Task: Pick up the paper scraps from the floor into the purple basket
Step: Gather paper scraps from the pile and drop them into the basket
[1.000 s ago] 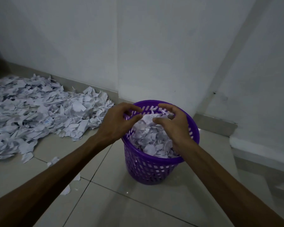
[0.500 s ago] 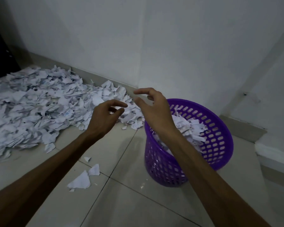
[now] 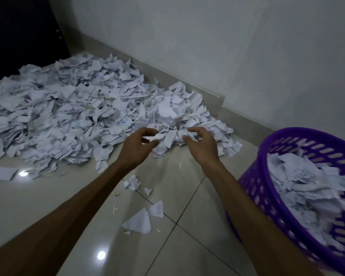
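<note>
A: Head view: both hands sit mid-frame above the near edge of the paper pile (image 3: 78, 120), which spreads from the upper left of the frame along the wall. The left hand (image 3: 136, 147) has loosely curled fingers with nothing in them, and the right hand (image 3: 202, 145) is the same, fingers hooked and empty.

B: And the basket (image 3: 271, 198)?

A: Lower right of the frame, purple, already heaped with scraps close to its rim. It stands near the pile's right end.

B: So how should this grab go?

A: I'd spread both hands wide, drop them either side of the pile's near edge and press the scraps together between the palms, so little slips out on the way across. Lift low and keep the carry short.

B: The loose bits?

A: Several lie on the floor (image 3: 187, 246) at lower centre, one larger torn sheet (image 3: 137, 221) among them. Those want pinching up singly. The basket looks nearly full, so pressing its load down first may help.
</note>
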